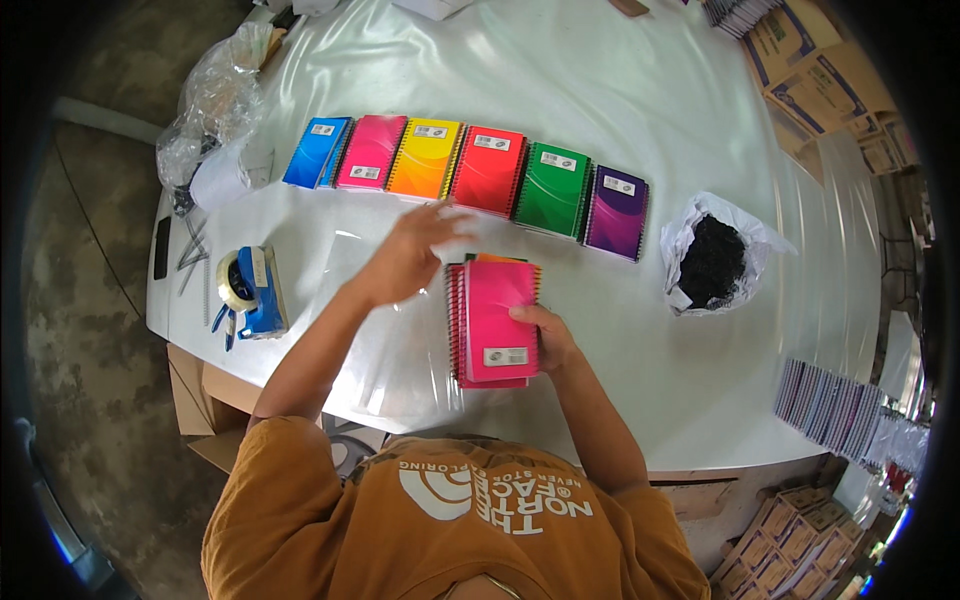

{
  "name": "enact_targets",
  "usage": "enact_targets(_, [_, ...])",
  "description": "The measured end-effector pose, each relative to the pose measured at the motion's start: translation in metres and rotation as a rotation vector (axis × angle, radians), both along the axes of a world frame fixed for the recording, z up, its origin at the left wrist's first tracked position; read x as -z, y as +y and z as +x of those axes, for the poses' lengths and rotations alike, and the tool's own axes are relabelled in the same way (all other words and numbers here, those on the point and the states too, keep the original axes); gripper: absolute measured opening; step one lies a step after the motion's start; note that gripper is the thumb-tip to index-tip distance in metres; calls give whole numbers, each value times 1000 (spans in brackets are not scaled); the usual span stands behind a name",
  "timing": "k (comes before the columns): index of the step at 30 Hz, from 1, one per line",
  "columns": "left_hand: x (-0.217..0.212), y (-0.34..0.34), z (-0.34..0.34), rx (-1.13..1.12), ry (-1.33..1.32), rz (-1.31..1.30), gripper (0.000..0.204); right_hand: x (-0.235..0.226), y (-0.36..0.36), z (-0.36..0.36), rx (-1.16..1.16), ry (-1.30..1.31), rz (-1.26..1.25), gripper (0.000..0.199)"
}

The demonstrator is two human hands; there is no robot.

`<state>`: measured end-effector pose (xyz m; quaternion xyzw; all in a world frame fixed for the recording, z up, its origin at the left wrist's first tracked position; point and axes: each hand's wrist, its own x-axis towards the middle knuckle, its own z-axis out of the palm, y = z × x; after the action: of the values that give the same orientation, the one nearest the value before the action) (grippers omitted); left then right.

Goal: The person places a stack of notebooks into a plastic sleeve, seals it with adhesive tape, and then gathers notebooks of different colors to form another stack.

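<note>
A stack of spiral notebooks (502, 325), pink on top with edges of other colours showing beneath, is held over the table's near side. My right hand (548, 335) grips its right edge, thumb on the pink cover. Up and to the left of the stack is my left hand (412, 252), empty, its fingers spread and slightly blurred. Beyond it runs a row of notebook piles: blue (318, 152), pink (371, 152), yellow (426, 160), red (488, 170), green (552, 188) and purple (615, 212).
A blue tape dispenser (262, 292) stands at the left, near loose wire spirals (192, 245). Clear plastic bags (215, 100) lie at the far left. To the right sits a white bag of black material (712, 262). More spiral notebooks (828, 408) line the right edge; cardboard boxes (815, 85) are beyond.
</note>
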<state>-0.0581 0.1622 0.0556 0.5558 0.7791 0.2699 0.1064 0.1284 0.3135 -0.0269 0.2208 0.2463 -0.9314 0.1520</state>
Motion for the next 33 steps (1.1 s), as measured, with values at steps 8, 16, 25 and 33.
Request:
enact_targets(8, [63,-15,-65,-286,227,-57,32,3,14,3,237,47,70,45])
enact_targets(16, [-6,-16,78,151,240,160,34,-13,-6,1,460,181,66,48])
enact_targets(25, [24,-59,91,-329,-1089,366,78,-35,-34,-8,281,764,1479,91])
enact_targets(33, [85,-51,99,-247,-852,428,72,38,-57,-8,343,654,1074,85])
